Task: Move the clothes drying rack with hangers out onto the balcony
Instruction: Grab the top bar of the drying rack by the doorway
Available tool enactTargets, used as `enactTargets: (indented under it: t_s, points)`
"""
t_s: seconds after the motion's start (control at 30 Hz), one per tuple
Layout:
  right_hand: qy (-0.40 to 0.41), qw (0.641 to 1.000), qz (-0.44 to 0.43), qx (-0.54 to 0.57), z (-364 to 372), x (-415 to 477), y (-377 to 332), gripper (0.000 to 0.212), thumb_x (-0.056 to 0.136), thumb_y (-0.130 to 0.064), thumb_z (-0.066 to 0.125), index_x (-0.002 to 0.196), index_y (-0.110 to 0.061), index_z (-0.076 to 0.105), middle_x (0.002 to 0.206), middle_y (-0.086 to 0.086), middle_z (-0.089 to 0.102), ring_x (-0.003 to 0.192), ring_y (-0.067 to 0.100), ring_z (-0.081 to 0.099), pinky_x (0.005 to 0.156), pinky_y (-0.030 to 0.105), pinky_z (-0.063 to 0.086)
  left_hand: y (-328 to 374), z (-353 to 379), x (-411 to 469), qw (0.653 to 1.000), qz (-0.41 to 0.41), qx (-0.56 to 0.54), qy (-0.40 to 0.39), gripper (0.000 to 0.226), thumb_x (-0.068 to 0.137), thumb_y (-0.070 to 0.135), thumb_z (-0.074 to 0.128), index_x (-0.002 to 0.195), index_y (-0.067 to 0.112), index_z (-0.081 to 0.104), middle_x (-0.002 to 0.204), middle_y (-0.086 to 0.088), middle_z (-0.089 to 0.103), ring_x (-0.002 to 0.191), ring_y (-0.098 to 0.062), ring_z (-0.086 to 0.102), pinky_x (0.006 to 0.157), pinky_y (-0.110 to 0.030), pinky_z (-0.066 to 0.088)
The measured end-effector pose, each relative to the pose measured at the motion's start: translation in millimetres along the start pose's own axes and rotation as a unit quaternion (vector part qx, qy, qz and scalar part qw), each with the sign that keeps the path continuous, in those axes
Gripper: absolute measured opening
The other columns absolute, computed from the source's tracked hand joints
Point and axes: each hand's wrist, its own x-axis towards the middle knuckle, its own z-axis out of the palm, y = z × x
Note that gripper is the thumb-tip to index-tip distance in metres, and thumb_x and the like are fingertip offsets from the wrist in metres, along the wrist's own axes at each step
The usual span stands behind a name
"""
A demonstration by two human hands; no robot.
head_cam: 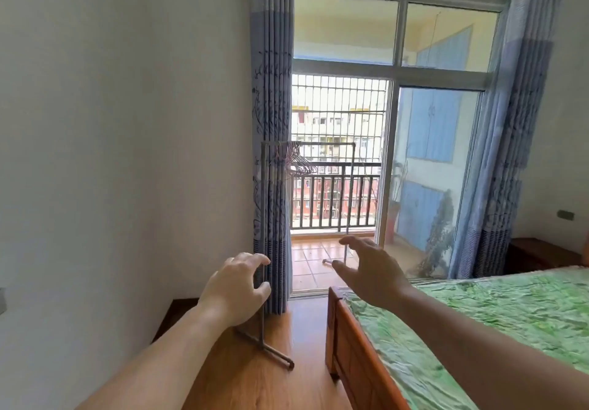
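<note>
The clothes drying rack (318, 144) is a thin grey metal frame standing in the open balcony doorway. Its near upright and T-shaped foot (271, 350) rest on the wooden room floor beside the left curtain. Its far foot (330, 261) sits on the orange balcony tiles. Several wire hangers (298, 162) hang bunched at the left end of the top bar. My left hand (236, 285) is curled in a C right at the near upright, fingers apart, not closed on it. My right hand (369, 269) is spread open in front of the far upright's lower part.
A bed (478, 323) with a green cover and wooden footboard (350, 355) fills the right side, leaving a narrow strip of floor. Blue curtains (272, 122) hang on both sides of the door. The sliding glass panel (433, 170) covers the right half. A dark railing (331, 199) closes the balcony.
</note>
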Motion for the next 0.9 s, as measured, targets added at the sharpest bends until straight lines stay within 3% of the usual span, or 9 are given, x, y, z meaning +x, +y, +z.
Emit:
enactTargets:
  t_s: [0.4,0.63,0.9]
  points:
    - [-0.04,0.999,0.005,-0.018,70,162,39,0.051,0.09,-0.044,0.059,0.136,-0.025,0.049,0.137,0.002,0.056,0.12,0.023,0.056,0.099,0.04,0.047,-75,62,169,1.0,0.007,-0.011,-0.019,0.045,0.085,0.031,0.057,0.13,0.028,0.05,0.136,0.004,0.052,0.123,-0.017,0.044,0.103,-0.04,0.039]
    - [-0.05,0.999,0.001,0.002,139,282,110,0.051,0.089,-0.045,0.06,0.135,-0.025,0.05,0.134,0.003,0.059,0.115,0.024,0.06,0.094,0.042,0.052,-109,124,291,0.998,0.026,0.047,-0.031,0.043,0.086,0.032,0.057,0.128,0.028,0.051,0.135,0.005,0.051,0.123,-0.016,0.044,0.101,-0.038,0.04]
    - [-0.061,0.996,0.023,0.055,182,454,198,0.05,0.088,-0.041,0.063,0.134,-0.024,0.051,0.135,0.003,0.058,0.12,0.023,0.056,0.099,0.039,0.048,-125,193,470,0.998,0.012,0.056,-0.041,0.043,0.085,0.031,0.059,0.127,0.029,0.052,0.135,0.004,0.052,0.121,-0.017,0.045,0.1,-0.04,0.042]
